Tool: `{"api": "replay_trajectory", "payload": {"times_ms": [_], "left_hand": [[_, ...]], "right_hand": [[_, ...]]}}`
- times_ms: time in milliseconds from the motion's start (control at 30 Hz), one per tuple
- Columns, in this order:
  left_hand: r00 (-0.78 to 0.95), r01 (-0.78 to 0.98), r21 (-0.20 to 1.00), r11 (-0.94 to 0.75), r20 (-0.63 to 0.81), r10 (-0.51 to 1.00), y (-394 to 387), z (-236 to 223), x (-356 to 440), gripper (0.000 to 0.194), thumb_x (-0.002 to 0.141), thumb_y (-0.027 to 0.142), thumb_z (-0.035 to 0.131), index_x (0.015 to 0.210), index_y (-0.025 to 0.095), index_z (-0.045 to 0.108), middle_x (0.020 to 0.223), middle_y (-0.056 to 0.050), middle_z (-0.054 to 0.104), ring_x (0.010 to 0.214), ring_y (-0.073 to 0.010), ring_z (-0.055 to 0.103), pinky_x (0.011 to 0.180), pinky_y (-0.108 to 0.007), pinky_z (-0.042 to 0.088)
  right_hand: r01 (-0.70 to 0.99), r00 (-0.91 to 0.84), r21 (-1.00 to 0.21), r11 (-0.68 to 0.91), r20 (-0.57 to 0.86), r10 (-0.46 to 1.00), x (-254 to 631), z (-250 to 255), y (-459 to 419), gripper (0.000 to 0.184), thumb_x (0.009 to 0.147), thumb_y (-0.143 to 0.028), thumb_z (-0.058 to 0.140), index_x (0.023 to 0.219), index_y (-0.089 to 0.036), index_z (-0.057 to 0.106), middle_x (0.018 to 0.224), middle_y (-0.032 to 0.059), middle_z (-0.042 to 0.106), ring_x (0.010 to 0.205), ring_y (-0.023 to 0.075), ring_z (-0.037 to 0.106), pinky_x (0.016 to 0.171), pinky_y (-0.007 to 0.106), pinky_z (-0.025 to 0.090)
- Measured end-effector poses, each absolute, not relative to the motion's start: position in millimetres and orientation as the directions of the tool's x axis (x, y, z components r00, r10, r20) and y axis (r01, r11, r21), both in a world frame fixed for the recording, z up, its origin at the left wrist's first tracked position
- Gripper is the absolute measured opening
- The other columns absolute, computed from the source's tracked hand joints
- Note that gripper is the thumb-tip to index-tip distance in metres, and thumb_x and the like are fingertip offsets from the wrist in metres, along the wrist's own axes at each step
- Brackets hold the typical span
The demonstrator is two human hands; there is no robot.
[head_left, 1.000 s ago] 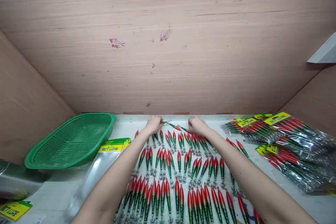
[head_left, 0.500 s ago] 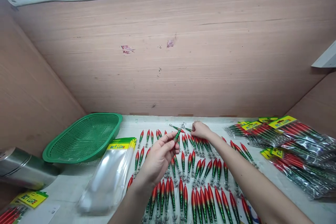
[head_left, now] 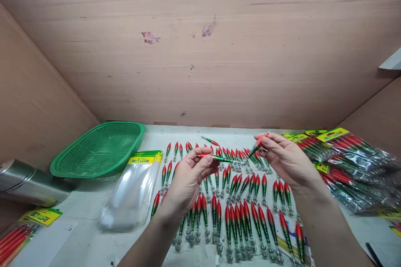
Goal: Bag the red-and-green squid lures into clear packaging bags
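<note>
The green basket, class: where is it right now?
In the head view, the green basket lies at the left, near the back panel, just beyond the metal cylinder and the clear bags.

There are one left hand, one right hand, two held lures, more than forty loose lures, one green basket, one metal can, one stack of clear bags, one filled packet at left and at least four filled packets at right.
</note>
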State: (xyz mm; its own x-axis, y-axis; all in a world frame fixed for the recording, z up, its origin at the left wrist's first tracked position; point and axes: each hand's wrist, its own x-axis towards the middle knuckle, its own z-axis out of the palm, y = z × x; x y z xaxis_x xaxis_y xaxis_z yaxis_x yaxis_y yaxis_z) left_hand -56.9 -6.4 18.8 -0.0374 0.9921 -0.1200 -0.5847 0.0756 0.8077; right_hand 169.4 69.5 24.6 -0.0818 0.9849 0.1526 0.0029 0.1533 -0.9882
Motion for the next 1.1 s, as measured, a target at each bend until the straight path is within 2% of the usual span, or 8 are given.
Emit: {"api": "replay_trajectory", "payload": {"times_ms": [100,233,367,500,633,833,1100], "left_hand": [[-0.015,-0.553,0.831,0.059,-0.081,0.997,-8.3,17.0,-56.9,0.025,0.075,0.029,0.074,0.094,0.016,0.064,0.078,-0.001,0.067,0.071,-0.0119,0.066,0.073,-0.027,0.053],[0.027,-0.505,0.86,0.068,-0.062,0.998,-9.8,16.1,-57.1,0.031,0.082,0.03,0.066,0.109,0.017,0.061,0.085,-0.004,0.068,0.075,-0.0131,0.066,0.075,-0.028,0.052],[0.004,-0.5,0.862,0.079,-0.089,0.996,-9.1,15.9,-56.9,0.041,0.078,0.026,0.07,0.117,0.017,0.059,0.089,-0.003,0.066,0.074,-0.0124,0.065,0.074,-0.027,0.052],[0.017,-0.511,0.853,0.104,-0.111,0.994,-7.8,17.3,-56.5,0.05,0.076,0.023,0.072,0.122,0.017,0.056,0.096,-0.006,0.068,0.073,-0.0128,0.066,0.07,-0.026,0.053],[0.11,-0.507,0.846,0.168,-0.13,0.985,-7.9,18.9,-54.9,0.046,0.077,0.02,0.069,0.122,0.016,0.057,0.104,-0.01,0.068,0.075,-0.0132,0.066,0.07,-0.026,0.052],[0.207,-0.489,0.848,0.205,-0.116,0.971,-11.0,18.3,-51.0,0.043,0.08,0.019,0.065,0.123,0.019,0.059,0.108,-0.009,0.067,0.079,-0.0139,0.066,0.073,-0.027,0.052],[0.251,-0.481,0.844,0.237,-0.127,0.96,-13.0,17.0,-47.9,0.045,0.08,0.019,0.066,0.125,0.02,0.06,0.107,-0.009,0.066,0.079,-0.0142,0.066,0.078,-0.029,0.052]], "right_hand": [[-0.237,-0.149,-0.971,0.007,0.043,0.988,167.9,27.7,44.3,0.032,0.064,-0.047,0.079,0.081,-0.021,0.071,0.077,0.0017,0.065,0.063,0.0094,0.057,0.059,0.022,0.049],[-0.3,-0.238,-0.948,-0.102,-0.029,0.971,161.4,21.4,31.0,0.03,0.07,-0.044,0.076,0.09,-0.021,0.073,0.079,0.0036,0.068,0.069,0.0118,0.061,0.064,0.024,0.051],[-0.378,-0.312,-0.902,-0.209,-0.088,0.946,154.8,11.0,27.9,0.029,0.071,-0.04,0.076,0.094,-0.023,0.073,0.08,0.0022,0.069,0.067,0.0096,0.06,0.065,0.021,0.05],[-0.375,-0.34,-0.904,-0.206,-0.072,0.938,152.6,6.6,26.7,0.03,0.073,-0.04,0.074,0.097,-0.022,0.072,0.084,0.0032,0.069,0.071,0.0108,0.061,0.066,0.022,0.051],[-0.382,-0.364,-0.894,-0.232,-0.085,0.928,150.9,9.0,24.3,0.028,0.076,-0.037,0.072,0.1,-0.022,0.071,0.083,0.003,0.068,0.074,0.0115,0.061,0.067,0.021,0.051],[-0.459,-0.43,-0.828,-0.321,-0.109,0.896,146.7,10.7,19.5,0.027,0.076,-0.028,0.071,0.101,-0.021,0.071,0.082,0.002,0.068,0.073,0.0112,0.061,0.072,0.023,0.051],[-0.442,-0.464,-0.835,-0.328,-0.1,0.88,140.8,10.0,17.7,0.028,0.077,-0.03,0.07,0.104,-0.021,0.07,0.083,0.0015,0.068,0.073,0.0094,0.061,0.072,0.021,0.05]]}}
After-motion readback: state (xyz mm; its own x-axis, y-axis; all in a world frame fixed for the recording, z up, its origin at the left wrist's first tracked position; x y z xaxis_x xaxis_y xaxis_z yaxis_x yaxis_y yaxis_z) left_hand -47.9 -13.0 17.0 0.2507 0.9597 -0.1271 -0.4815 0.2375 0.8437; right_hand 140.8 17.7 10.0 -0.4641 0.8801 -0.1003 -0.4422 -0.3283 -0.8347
